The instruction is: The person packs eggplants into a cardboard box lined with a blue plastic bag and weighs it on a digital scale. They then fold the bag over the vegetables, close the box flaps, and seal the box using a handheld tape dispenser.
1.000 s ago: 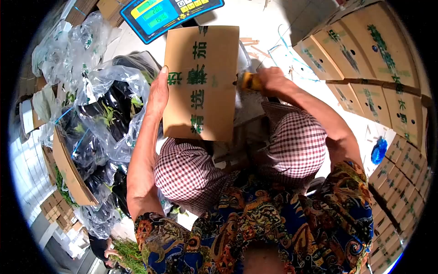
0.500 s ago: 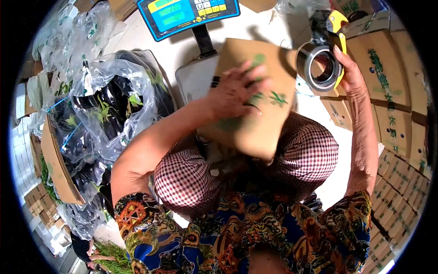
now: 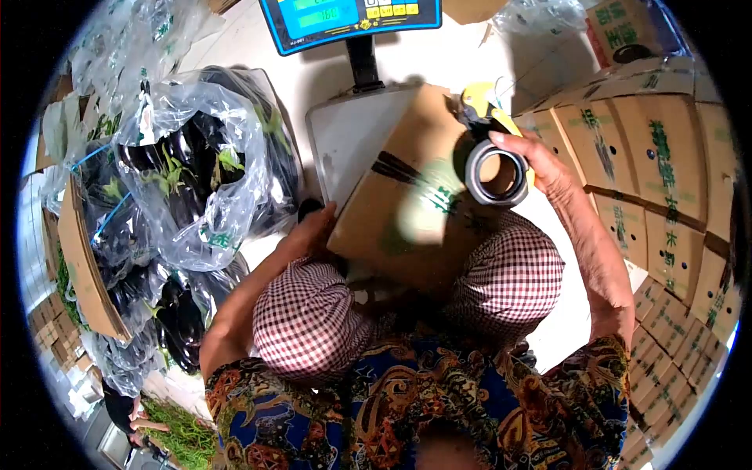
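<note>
A brown cardboard box (image 3: 392, 215) with green print lies at a slant over the scale platform (image 3: 333, 145) and my knees. My left hand (image 3: 315, 229) grips the box at its left edge, its fingers partly hidden. My right hand (image 3: 536, 160) is closed around the yellow handle of a tape dispenser (image 3: 479, 98), which carries a large roll of tape (image 3: 474, 176). The dispenser's head is over the upper right part of the box.
Clear plastic bags of eggplants (image 3: 184, 168) stand at left beside a cardboard flap (image 3: 88, 258). The scale's display (image 3: 329, 19) rises at the back. Printed boxes (image 3: 658, 157) are stacked along the right. Another person's arm (image 3: 149, 424) shows at lower left near green plants (image 3: 180, 431).
My left hand has moved from the box's top to its left edge. The box has turned and now lies lower. My right hand has brought the tape dispenser left and down over it.
</note>
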The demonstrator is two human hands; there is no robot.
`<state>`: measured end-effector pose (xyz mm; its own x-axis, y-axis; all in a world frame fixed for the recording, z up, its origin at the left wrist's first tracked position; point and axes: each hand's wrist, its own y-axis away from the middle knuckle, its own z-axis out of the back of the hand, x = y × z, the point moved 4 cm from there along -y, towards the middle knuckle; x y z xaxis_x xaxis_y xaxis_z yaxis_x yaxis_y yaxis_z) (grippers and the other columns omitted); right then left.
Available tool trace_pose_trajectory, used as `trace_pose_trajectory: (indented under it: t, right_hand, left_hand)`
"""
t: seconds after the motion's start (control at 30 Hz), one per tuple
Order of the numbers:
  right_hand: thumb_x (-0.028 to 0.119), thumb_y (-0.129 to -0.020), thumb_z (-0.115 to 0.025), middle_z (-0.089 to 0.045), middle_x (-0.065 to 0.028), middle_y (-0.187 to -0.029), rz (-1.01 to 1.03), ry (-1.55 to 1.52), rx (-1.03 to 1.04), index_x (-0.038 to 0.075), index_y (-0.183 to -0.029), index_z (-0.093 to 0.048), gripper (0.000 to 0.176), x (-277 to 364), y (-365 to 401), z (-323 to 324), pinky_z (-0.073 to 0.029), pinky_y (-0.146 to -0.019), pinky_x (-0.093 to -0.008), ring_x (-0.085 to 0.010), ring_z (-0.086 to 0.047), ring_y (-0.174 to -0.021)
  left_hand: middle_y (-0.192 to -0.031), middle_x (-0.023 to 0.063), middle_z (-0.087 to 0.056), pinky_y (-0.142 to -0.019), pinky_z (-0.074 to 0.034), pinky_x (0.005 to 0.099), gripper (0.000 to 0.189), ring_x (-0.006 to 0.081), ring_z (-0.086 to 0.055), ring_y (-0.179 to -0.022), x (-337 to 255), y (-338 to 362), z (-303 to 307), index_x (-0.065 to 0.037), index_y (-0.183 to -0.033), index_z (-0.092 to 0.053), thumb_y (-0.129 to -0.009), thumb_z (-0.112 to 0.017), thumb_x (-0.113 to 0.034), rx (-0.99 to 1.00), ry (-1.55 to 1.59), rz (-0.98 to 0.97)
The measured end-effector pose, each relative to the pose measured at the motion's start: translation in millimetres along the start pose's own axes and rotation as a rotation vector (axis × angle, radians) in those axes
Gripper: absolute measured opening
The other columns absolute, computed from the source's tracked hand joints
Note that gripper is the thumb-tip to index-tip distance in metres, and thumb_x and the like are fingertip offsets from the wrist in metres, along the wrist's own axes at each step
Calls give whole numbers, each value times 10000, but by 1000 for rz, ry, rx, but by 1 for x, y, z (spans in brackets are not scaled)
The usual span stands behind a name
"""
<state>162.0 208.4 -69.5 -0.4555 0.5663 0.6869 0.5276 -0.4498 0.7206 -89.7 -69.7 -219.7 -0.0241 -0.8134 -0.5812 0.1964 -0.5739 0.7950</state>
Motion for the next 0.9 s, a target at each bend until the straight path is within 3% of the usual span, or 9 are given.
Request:
trace_pose_trajectory:
  t: [0.2, 0.4, 0.5, 0.63, 0.7, 0.77, 0.8, 0.83, 0.9]
  right_hand:
    - [311, -828, -682, -646, -86, -1025, 13, 173, 175, 43, -1174, -600, 445, 18, -28, -58, -504, -749, -251, -138, -627, -865]
    - [288, -813, -718, -622, -97, -1105, 192, -111, 94, 6, -1241, -535, 544, 25, -29, -38, -516, -846, -307, -173, -625, -938]
    - [217, -843, -686, -650, -78, -1023, 174, -241, 122, -4, -1182, -549, 427, 20, -12, -2, -549, -811, -282, -151, -649, -885]
    - [228, -843, -692, -634, -50, -1002, 304, -240, -13, -12, -1163, -551, 424, 20, 30, 22, -546, -786, -259, -130, -626, -875]
    - [219, -819, -712, -602, -68, -1095, 274, -248, 26, -17, -1226, -526, 505, 7, 50, 37, -487, -910, -289, -154, -577, -1003]
    - [176, -800, -715, -586, -90, -1161, 303, -210, 79, -11, -1280, -488, 564, -8, 68, 44, -424, -1009, -319, -180, -548, -1088]
    - [160, -711, -755, -588, -127, -1162, 276, -275, -101, 5, -1339, -427, 726, -14, 78, 49, -483, -969, -349, -240, -587, -1071]
    - [171, -666, -790, -575, -157, -1181, 252, -364, -2, 7, -1351, -409, 801, -20, 79, 62, -472, -993, -381, -296, -577, -1107]
    - [240, -757, -748, -529, -255, -1260, 364, -516, 234, -33, -1371, -353, 780, -14, 83, 67, -405, -1057, -416, -323, -525, -1194]
  left_hand:
    - [-1013, 203, -631, -848, -460, 418, 381, 335, -605, -944, 30, 8, -10, -42, -1122, -593, -968, -415, -341, 216, 15, 35]
    - [-1055, 206, -640, -862, -466, 405, 386, 342, -615, -964, 24, -18, 36, -47, -1109, -607, -977, -376, -326, 108, -282, -172]
    - [-1076, 207, -645, -869, -469, 399, 392, 345, -620, -974, -13, -46, 73, -50, -1102, -614, -981, -356, -319, -92, -532, -386]
    - [-1130, 204, -644, -933, -445, 384, 535, 332, -599, -1076, -134, 2, 84, -12, -1224, -562, -929, -471, -449, -248, -351, -274]
    - [-1130, 244, -631, -921, -457, 405, 590, 355, -607, -1068, -166, -1, 97, -23, -1235, -557, -878, -541, -492, -369, -596, -440]
    - [-1090, 245, -640, -891, -471, 426, 585, 382, -620, -1020, -190, 11, 91, -29, -1241, -544, -862, -579, -473, -404, -625, -543]
    - [-1070, 246, -645, -877, -478, 437, 585, 396, -626, -996, -202, 20, 88, -32, -1244, -538, -853, -599, -464, -426, -647, -594]
    - [-1041, 246, -648, -866, -482, 447, 592, 409, -627, -975, -208, 35, 79, -37, -1254, -524, -844, -614, -454, -436, -598, -596]
    - [-983, 247, -653, -845, -489, 467, 611, 435, -630, -933, -202, 72, 59, -48, -1275, -496, -826, -646, -436, -458, -496, -594]
